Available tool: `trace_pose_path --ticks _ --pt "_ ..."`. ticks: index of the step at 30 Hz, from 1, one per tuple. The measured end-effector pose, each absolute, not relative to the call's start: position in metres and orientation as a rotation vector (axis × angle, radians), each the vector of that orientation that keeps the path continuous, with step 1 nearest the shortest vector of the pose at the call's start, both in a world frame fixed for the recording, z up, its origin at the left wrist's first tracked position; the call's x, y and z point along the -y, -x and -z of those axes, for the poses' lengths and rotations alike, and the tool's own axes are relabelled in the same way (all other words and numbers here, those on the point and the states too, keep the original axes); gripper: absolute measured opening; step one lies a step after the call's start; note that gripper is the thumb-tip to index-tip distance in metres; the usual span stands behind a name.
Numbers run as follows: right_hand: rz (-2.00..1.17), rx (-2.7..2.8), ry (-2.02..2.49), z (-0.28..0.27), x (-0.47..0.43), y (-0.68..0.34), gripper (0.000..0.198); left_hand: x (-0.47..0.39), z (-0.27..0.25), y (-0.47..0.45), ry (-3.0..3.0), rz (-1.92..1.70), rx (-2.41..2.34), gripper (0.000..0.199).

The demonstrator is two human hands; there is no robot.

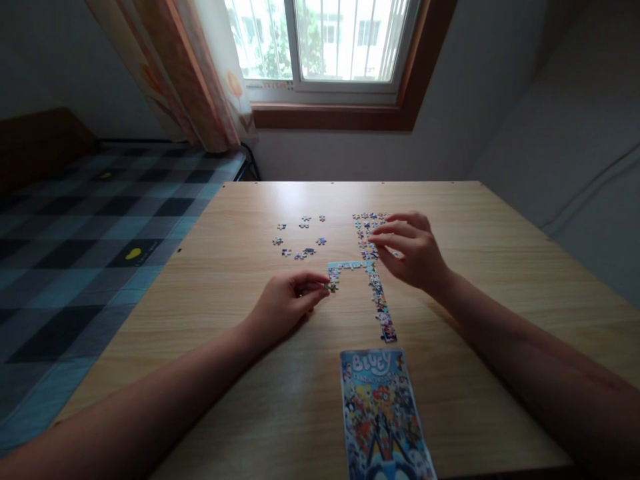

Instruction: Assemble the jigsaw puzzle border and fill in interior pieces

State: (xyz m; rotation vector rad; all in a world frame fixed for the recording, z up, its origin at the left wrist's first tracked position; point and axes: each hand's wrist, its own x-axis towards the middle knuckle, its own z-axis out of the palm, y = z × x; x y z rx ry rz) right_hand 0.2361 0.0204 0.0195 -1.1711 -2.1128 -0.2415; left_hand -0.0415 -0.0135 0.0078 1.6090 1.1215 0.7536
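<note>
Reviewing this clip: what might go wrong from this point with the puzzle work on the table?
1. The left hand pinches a small puzzle piece at its fingertips; so light a grip might drop it.
2. The right hand hovers over the assembled strip; a brush could break its thin joined line.
3. The loose pieces lie scattered near the left forearm's path and could be swept aside.

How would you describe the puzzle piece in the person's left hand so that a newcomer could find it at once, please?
Start at the wooden table under the window and find the joined puzzle strip at its middle. Just left of the strip's light-blue arm, the left hand pinches one puzzle piece at its fingertips. Unlike the loose pieces farther back, it alone is held.
</note>
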Motion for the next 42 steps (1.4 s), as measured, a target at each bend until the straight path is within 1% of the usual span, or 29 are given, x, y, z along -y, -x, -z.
trace_pose_path --ticks 3,5,12,19,24,31,34,37,42 --pt "0.151 2.261 0.905 -0.019 -0.006 -0.211 0.011 0.014 -0.008 0.043 -1.587 -0.760 -1.134 0.032" --pt "0.119 2.314 0.853 -0.017 0.000 -0.201 0.009 0.014 -0.008 0.043 -1.601 -0.768 -1.148 0.032" --pt "0.083 2.335 0.887 -0.008 0.005 -0.193 0.003 0.015 -0.008 0.044 -1.607 -0.760 -1.157 0.033" --pt "0.057 2.305 0.888 -0.007 0.007 -0.191 0.004 0.015 -0.011 0.044 -1.591 -0.764 -1.144 0.033" --pt "0.093 2.284 0.883 -0.007 0.007 -0.188 0.003 0.015 -0.012 0.043 -1.563 -0.750 -1.121 0.032" --pt "0.123 2.262 0.844 -0.007 0.008 -0.185 0.008 0.014 -0.012 0.041 -1.554 -0.758 -1.074 0.030" --pt "0.150 2.273 0.827 -0.006 0.008 -0.185 0.008 0.014 -0.010 0.041 -1.577 -0.758 -1.064 0.032" --pt "0.162 2.259 0.838 -0.005 0.004 -0.189 0.009 0.012 -0.008 0.043 -1.665 -0.804 -1.092 0.034" --pt "0.138 2.167 0.918 -0.001 -0.010 -0.204 0.010 0.006 -0.005 0.053 -2.117 -0.881 -1.260 0.026"
